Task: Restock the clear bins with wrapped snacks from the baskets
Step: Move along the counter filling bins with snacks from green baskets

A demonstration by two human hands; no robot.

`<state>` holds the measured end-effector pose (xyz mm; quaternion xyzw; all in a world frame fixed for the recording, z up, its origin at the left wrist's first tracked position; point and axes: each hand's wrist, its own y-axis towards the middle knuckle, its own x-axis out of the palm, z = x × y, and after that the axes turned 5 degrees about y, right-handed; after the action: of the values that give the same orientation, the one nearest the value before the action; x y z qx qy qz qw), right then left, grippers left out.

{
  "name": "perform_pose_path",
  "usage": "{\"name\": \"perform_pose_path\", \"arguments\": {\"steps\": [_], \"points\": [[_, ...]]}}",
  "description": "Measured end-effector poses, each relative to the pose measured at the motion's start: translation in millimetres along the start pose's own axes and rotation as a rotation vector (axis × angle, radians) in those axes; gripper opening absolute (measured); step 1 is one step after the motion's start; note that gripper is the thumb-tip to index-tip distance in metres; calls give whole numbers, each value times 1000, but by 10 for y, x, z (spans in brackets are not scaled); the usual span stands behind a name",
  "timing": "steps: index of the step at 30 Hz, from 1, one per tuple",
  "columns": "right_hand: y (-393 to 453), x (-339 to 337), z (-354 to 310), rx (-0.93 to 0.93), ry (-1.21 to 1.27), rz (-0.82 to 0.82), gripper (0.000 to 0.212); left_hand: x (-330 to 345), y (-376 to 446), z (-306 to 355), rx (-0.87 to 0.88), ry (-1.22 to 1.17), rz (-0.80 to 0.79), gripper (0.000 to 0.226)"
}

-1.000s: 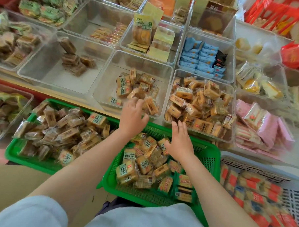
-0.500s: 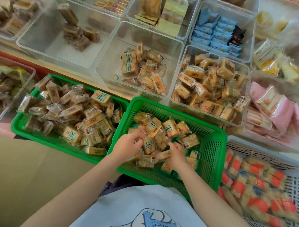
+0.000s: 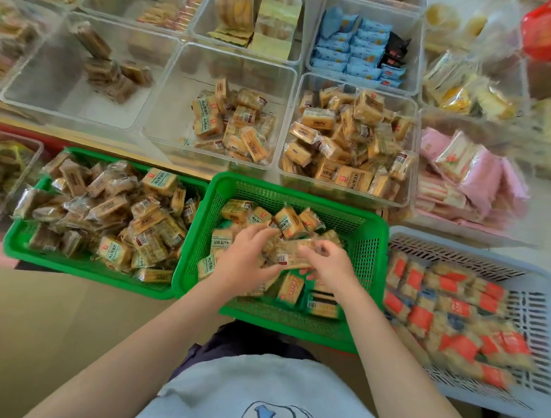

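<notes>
A green mesh basket (image 3: 365, 244) in front of me holds several wrapped tan snacks. Both hands are inside it. My left hand (image 3: 246, 259) curls its fingers round a bunch of wrapped snacks (image 3: 292, 254), and my right hand (image 3: 331, 263) grips the same bunch from the other side. Beyond the basket stand two clear bins: the middle clear bin (image 3: 184, 88) has a small pile of the same snacks, and the right clear bin (image 3: 408, 183) is heaped with them. A second green basket (image 3: 23, 245) on the left is full of wrapped snacks.
A grey slotted basket (image 3: 541, 302) with red-labelled snacks sits at the right. A nearly bare clear bin (image 3: 36, 81) stands at the far left, blue packets (image 3: 353, 54) behind, and pink packets (image 3: 477, 173) at the far right. A brown floor lies at lower left.
My hands came back from the clear bins into the green basket and have closed together on a bunch of snacks. The camera has tilted down and nearer.
</notes>
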<state>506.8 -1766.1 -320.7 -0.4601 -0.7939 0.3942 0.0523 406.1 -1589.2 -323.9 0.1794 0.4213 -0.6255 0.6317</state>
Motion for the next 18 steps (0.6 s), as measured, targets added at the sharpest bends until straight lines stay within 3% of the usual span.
{"name": "perform_pose_path", "arguments": {"steps": [6, 10, 15, 18], "points": [[-246, -30, -211, -100, 140, -163, 27, -14, -117, 353, 38, 91, 81, 72], [-266, -22, -339, -113, 174, -95, 30, -200, -187, 228, -32, 17, 152, 69], [-91, -33, -702, -260, -44, 51, 35, -723, 12, -61, -77, -11, 261, 66], [128, 127, -970, -365, -278, 119, 49, -1141, 359, -245, -98, -12, 325, 48]]}}
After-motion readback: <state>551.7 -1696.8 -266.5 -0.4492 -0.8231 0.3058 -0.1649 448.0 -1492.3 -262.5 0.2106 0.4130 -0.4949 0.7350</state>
